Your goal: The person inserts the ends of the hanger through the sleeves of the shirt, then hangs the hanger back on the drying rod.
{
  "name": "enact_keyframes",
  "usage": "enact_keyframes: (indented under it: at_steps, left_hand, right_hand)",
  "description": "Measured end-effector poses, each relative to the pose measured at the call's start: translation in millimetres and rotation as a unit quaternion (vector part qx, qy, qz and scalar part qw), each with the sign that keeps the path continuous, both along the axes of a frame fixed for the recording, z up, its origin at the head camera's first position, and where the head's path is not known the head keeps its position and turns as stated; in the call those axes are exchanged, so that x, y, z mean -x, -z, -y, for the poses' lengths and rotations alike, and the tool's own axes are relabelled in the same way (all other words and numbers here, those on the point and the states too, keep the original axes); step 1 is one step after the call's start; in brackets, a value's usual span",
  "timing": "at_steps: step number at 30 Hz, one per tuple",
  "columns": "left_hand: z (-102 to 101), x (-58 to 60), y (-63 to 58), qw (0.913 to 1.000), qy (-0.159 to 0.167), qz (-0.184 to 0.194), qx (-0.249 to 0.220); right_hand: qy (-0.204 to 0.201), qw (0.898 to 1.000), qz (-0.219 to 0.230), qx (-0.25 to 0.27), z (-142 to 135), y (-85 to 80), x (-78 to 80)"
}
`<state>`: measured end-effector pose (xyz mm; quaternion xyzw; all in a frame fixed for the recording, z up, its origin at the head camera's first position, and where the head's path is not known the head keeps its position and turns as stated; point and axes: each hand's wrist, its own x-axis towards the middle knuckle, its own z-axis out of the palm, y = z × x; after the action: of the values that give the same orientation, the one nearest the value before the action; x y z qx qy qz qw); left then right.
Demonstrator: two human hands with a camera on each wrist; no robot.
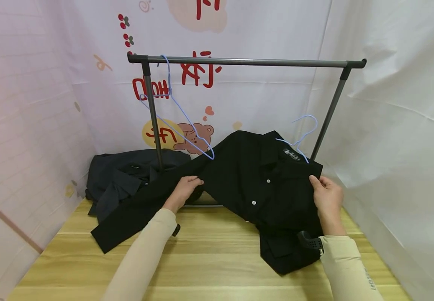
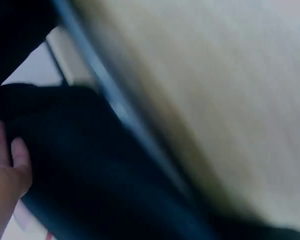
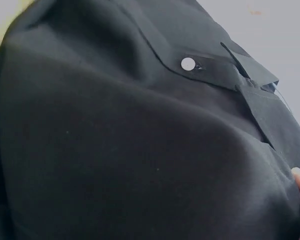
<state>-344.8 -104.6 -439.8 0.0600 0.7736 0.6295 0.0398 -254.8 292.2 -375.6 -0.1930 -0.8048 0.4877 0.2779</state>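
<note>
A black button shirt (image 1: 254, 175) with white buttons hangs between the hands, its collar label facing up. My right hand (image 1: 327, 198) pinches its shoulder edge, thumb in front; a thumb tip shows at the edge of the right wrist view. My left hand (image 1: 184, 190) holds the shirt's long sleeve (image 1: 137, 213) near its lower edge, and the cuff extends past it to the left. In the blurred left wrist view its fingers (image 2: 21, 157) lie against the black cloth. A blue wire hanger (image 1: 303, 140) stands in the collar opening, its lower part hidden inside the shirt.
A dark clothes rack (image 1: 247, 62) stands behind the shirt on the wooden table (image 1: 209, 251). Another blue hanger (image 1: 186, 113) hangs from the bar's left end. A dark grey garment (image 1: 107, 175) lies at the rack's left foot. White printed curtains surround the table.
</note>
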Motion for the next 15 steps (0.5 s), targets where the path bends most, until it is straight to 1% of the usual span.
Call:
enact_keyframes:
  at_steps: [1, 3, 5, 7, 8, 10, 12, 13, 15]
  left_hand:
    - [7, 0.3, -5.4, 0.9994, -0.016, -0.007, -0.028]
    - [19, 1.7, -15.4, 0.9953, -0.042, -0.023, -0.085]
    - [30, 2.6, -23.9, 0.9895, -0.056, -0.039, -0.127]
    - [41, 2.6, -29.4, 0.9861, -0.064, -0.047, -0.146]
    - [46, 2.3, -30.9, 0.9873, -0.063, -0.048, -0.138]
    - [55, 1.0, -31.2, 0.9935, -0.043, -0.038, -0.098]
    - [64, -0.6, -27.9, 0.9994, -0.016, -0.012, -0.028]
    - [67, -1.9, -25.0, 0.9999, 0.0, -0.001, 0.012]
    - [71, -5.6, -17.7, 0.9954, 0.03, 0.028, 0.087]
  right_hand:
    - [0.0, 1.0, 0.002, 0.005, -1, 0.3, 0.4]
    - [0.001, 1.0, 0.0, 0.011, -2, 1.1, 1.4]
    - [0.004, 1.0, -0.007, 0.021, -2, 1.4, 2.4]
    - [0.011, 0.999, -0.01, 0.033, -2, 1.2, 3.3]
    - [0.016, 0.999, -0.011, 0.036, -2, 1.2, 3.4]
    - [0.023, 0.999, -0.013, 0.042, -1, 1.6, 3.7]
    - [0.028, 0.999, -0.017, 0.038, 0, 3.0, 3.8]
    - [0.028, 0.999, -0.018, 0.037, 0, 4.0, 3.4]
    - [0.025, 0.999, -0.02, 0.037, 2, 6.7, 2.8]
